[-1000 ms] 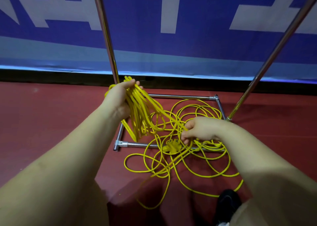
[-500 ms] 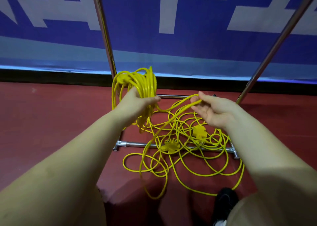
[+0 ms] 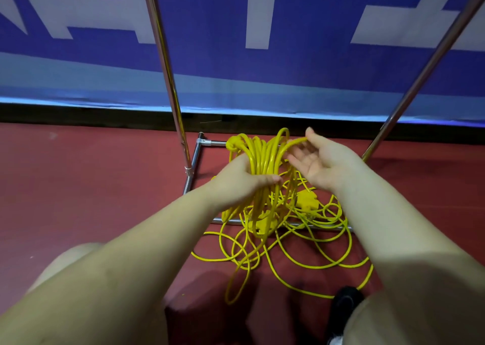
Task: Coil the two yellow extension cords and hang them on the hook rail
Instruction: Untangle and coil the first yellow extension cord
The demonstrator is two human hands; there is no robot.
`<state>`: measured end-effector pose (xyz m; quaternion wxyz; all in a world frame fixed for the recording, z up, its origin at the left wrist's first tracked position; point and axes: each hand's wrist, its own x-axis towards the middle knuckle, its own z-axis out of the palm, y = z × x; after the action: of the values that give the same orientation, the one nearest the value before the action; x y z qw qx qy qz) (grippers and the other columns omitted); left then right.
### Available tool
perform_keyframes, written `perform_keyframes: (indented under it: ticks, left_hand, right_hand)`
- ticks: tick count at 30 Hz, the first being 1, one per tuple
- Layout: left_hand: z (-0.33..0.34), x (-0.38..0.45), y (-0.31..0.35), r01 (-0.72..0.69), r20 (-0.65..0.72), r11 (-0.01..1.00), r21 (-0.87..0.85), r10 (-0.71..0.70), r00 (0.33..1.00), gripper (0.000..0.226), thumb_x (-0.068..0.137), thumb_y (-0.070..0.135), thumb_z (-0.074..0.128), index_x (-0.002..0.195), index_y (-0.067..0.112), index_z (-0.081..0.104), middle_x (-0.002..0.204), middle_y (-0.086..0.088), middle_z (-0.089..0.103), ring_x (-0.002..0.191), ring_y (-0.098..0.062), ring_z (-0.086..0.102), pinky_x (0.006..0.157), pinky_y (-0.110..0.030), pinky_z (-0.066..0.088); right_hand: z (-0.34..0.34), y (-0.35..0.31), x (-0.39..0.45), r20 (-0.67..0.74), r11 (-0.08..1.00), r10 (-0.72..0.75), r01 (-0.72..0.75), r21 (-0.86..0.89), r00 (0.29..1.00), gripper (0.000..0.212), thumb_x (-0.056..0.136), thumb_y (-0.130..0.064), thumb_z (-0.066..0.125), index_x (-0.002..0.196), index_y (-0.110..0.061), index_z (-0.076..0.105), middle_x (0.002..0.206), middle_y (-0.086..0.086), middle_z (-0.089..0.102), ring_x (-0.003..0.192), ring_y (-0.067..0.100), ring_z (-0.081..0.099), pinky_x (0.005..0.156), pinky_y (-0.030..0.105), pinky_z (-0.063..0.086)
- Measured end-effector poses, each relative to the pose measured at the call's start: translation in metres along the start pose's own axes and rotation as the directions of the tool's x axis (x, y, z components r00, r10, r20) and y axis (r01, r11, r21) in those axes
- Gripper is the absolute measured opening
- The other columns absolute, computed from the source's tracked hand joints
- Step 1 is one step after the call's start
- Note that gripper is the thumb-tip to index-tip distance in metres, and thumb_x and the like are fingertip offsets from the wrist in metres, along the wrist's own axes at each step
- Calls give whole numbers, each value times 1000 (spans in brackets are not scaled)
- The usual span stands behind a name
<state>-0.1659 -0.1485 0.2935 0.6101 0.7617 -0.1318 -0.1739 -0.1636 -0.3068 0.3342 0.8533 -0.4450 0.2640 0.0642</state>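
My left hand point(image 3: 242, 180) grips a bundle of yellow cord loops point(image 3: 258, 152) held upright over the floor. My right hand point(image 3: 319, 161) is palm up just right of the bundle, and one cord strand lies across its fingers near the thumb. More loose yellow cord point(image 3: 294, 250) is tangled on the red floor below, with two yellow socket blocks point(image 3: 307, 200) in the pile. The hook rail itself is out of view above; only the rack's poles show.
A metal rack stands ahead: a left upright pole point(image 3: 168, 77), a slanted right pole point(image 3: 425, 66) and a square base frame point(image 3: 193, 166) on the red floor. A blue and white banner point(image 3: 236, 30) covers the wall behind. My dark shoe point(image 3: 346, 297) is at the bottom right.
My right hand lifted a strand from the floor pile and carried it left to the bundle. My left hand turned the coil upright; the view shifted left.
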Motion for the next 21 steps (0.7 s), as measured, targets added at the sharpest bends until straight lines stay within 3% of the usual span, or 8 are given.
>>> perform_keyframes:
  ticks: [3, 6, 8, 9, 12, 15, 18, 21]
  left_hand:
    - [-5, 5, 0, 13, -89, 992, -124, -25, 996, 10, 85, 12, 68, 94, 8, 65, 75, 0, 71, 66, -15, 67, 69, -34, 57]
    - [-11, 11, -1, 91, -229, 957, -276, -158, 961, 53, 76, 21, 77, 111, -12, 54, 77, -10, 67, 65, -24, 66, 65, -40, 56]
    - [-11, 13, -2, 113, -234, 922, -369, -210, 949, 54, 80, 18, 74, 117, -14, 51, 73, -8, 69, 63, -23, 67, 59, -38, 56]
    - [-11, 13, -1, 121, -228, 902, -414, -232, 946, 49, 83, 13, 70, 118, -14, 50, 72, -7, 71, 62, -21, 68, 56, -36, 56]
    - [-11, 12, 2, 129, -236, 859, -495, -276, 932, 35, 86, 9, 65, 113, -12, 56, 74, -11, 70, 67, -26, 68, 62, -42, 59]
    - [-17, 12, 6, 106, -281, 827, -552, -304, 910, 22, 88, 8, 64, 103, -7, 62, 69, -10, 69, 64, -27, 68, 62, -44, 58]
    - [-28, 16, 9, 93, -313, 787, -610, -347, 884, 18, 89, 8, 62, 102, -4, 62, 65, -6, 69, 61, -21, 67, 67, -45, 59]
    - [-51, 21, 9, 86, -317, 700, -709, -425, 848, 11, 92, 9, 58, 83, 6, 63, 59, 0, 68, 61, -16, 64, 70, -37, 57]
  right_hand:
    - [-1, 4, -3, 26, 861, -102, 102, -499, 994, 31, 92, -43, 51, 83, -14, 56, 82, 3, 66, 70, 13, 66, 68, 31, 53]
    - [0, 14, -11, 134, 411, -171, 194, -891, 976, 40, 80, -56, 60, 73, -17, 62, 77, 1, 69, 67, 11, 65, 72, 31, 52]
    - [-1, 21, -14, 218, 114, -153, 237, -965, 964, 40, 74, -57, 67, 68, -17, 63, 65, -4, 64, 61, 9, 58, 63, 26, 45]
    - [-2, 24, -15, 271, 26, -148, 277, -960, 951, 36, 74, -52, 70, 68, -17, 63, 60, -6, 58, 57, 7, 52, 57, 25, 39]
    - [1, 30, -15, 420, -28, -221, 425, -905, 880, 22, 80, -37, 70, 71, -19, 61, 56, -8, 52, 50, 6, 44, 51, 24, 33]
    - [6, 30, -15, 467, 65, -243, 494, -867, 850, 20, 90, -32, 59, 73, -21, 54, 60, -7, 59, 48, 6, 49, 50, 23, 36]
    - [4, 30, -23, 443, 189, 40, 429, -883, 896, 26, 97, -31, 45, 75, -18, 48, 67, -2, 65, 57, 14, 58, 56, 23, 42]
    - [-11, 28, -22, 343, 66, 269, 338, -939, 900, 24, 98, -29, 43, 79, -16, 48, 77, -2, 67, 64, 17, 50, 64, 30, 40]
